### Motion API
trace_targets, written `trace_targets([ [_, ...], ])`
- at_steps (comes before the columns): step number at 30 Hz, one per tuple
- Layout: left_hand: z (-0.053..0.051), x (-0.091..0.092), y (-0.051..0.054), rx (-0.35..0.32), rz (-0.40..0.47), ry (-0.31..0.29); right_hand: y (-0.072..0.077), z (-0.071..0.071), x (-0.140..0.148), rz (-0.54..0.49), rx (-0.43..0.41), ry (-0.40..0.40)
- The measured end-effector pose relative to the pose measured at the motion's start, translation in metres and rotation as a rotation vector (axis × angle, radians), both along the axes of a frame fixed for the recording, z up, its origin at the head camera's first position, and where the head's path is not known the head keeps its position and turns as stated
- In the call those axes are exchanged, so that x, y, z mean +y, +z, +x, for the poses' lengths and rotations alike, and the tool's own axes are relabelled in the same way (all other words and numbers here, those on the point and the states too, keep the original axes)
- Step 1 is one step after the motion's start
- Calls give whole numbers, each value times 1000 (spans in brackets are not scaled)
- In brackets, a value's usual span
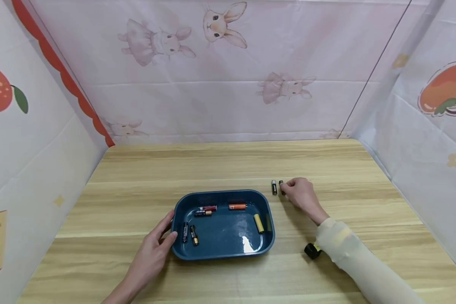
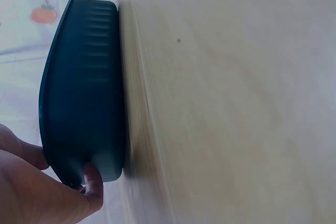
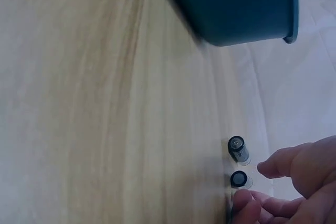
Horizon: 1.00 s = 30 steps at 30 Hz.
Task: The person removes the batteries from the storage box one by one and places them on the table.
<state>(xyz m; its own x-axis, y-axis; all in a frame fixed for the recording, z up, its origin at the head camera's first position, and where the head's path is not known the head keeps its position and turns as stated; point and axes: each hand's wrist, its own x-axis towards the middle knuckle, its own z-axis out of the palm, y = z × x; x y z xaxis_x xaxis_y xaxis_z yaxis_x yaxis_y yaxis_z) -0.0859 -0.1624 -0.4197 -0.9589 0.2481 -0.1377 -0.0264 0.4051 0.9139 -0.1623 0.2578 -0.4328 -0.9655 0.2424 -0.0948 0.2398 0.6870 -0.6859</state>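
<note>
My left hand (image 1: 150,253) grips the left wall of a dark blue tray (image 1: 222,256), thumb at the rim. The left wrist view shows its fingers curled around the tray's (image 2: 84,87) edge. Inside lie an orange battery (image 1: 237,206), a yellow battery (image 1: 258,223) and several darker ones, including a black-and-copper battery (image 1: 194,235). Right of the tray, my right hand (image 1: 300,195) reaches to a small black battery (image 1: 281,184). In the right wrist view its fingertips are by that battery (image 3: 239,179), spread apart, without a visible pinch. Beside it is another black-and-silver battery (image 3: 239,149).
A black round-ended object (image 1: 312,251) with a yellow-green part lies by the right sleeve (image 1: 349,245), partly covered by it. Printed cloth walls (image 1: 213,105) enclose the back and sides of the wooden table (image 1: 175,164).
</note>
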Motion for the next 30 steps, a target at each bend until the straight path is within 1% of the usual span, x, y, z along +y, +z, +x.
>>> trace_targets([
  [3,0,0,0,-5,-8,1,6,2,-1,-9,37,-1],
  [5,1,0,0,-8,-11,1,13,4,-3,-20,81,6],
  [7,1,0,0,-10,-9,1,22,7,-6,-35,125,20],
  [11,1,0,1,-6,-4,1,45,13,-14,-79,189,79],
  [15,1,0,1,1,4,-3,65,20,-24,-113,216,126],
  [19,0,0,1,-1,9,-2,81,28,-37,-151,222,177],
  [23,0,0,1,-11,5,1,88,35,-52,-171,220,235],
  [26,0,1,1,-15,3,2,89,38,-63,-171,218,275],
  [30,0,1,1,-12,4,4,88,40,-76,-171,190,321],
])
